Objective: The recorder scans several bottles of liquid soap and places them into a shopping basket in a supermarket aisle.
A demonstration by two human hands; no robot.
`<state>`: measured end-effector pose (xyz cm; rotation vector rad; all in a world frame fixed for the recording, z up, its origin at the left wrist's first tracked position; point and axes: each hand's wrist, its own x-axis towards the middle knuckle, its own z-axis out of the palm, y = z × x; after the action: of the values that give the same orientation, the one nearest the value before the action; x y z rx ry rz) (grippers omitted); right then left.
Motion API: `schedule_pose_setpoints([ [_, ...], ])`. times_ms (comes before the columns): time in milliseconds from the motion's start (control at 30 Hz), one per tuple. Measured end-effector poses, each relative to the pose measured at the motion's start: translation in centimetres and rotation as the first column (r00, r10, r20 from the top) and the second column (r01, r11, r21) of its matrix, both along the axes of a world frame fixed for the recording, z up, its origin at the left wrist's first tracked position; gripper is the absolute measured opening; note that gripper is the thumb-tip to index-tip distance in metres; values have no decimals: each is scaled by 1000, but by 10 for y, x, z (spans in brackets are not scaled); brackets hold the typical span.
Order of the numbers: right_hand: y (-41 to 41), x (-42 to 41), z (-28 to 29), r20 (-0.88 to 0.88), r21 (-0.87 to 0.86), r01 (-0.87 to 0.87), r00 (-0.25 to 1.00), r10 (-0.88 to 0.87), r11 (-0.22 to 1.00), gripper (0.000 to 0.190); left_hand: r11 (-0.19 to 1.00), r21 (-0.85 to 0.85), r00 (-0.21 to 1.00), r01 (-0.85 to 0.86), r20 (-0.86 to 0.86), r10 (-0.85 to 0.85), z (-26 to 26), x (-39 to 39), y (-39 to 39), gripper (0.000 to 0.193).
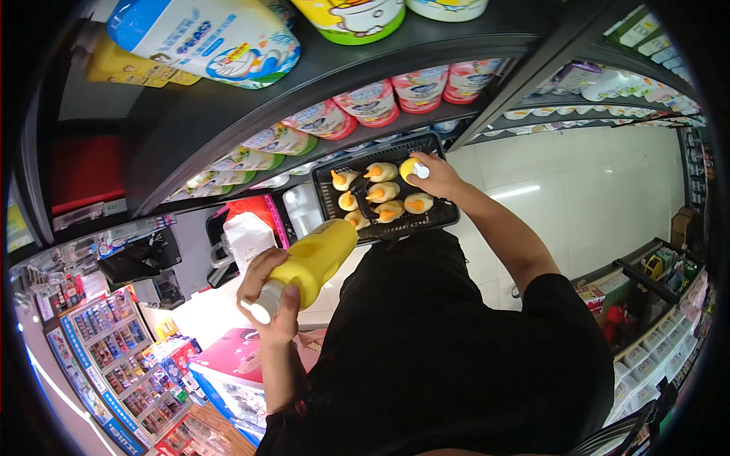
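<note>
My left hand (271,299) grips a yellow pump bottle (316,259) with a white pump top, tilted out in front of my body. In my right hand (436,175) is another yellow bottle (408,169) with a white pump, held at the right end of a black plastic basket (446,215). Several pale bottles with orange pump tops stand upright in the basket, one of them an orange-topped bottle (382,192) near the middle. The basket's black handle (361,199) crosses among them. Whether the right-hand bottle rests on the basket floor cannot be told.
Dark shelves (319,74) rise ahead, bearing pink-labelled bottles (368,102) and a large white-and-blue bottle (211,43). White jugs (302,208) stand left of the basket. A pink-topped case (234,356) is at lower left. Tiled floor (547,171) extends right, with stacked white tubs (656,342) lower down.
</note>
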<state>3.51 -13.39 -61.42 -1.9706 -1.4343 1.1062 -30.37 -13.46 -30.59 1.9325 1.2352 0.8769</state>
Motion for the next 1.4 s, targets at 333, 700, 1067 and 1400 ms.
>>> schedule_pose_setpoints([
  [333, 6, -53, -232, 5, -411, -55, 998, 63, 910, 56, 870, -373, 915, -321, 113, 386, -34, -71, 16, 42],
  [700, 14, -90, -159, 336, -357, 135, 942, -8, 924, 53, 852, -517, 996, -87, -21, 89, -83, -78, 57, 35],
  [1067, 32, -63, -179, 317, -516, -155, 879, 356, 842, 53, 808, -589, 991, 17, 117, 65, -129, 20, 67, 37],
  [1400, -56, -49, -134, 201, -138, 23, 980, 5, 990, 63, 892, -450, 984, 33, 169, 49, -262, 165, 93, 35],
])
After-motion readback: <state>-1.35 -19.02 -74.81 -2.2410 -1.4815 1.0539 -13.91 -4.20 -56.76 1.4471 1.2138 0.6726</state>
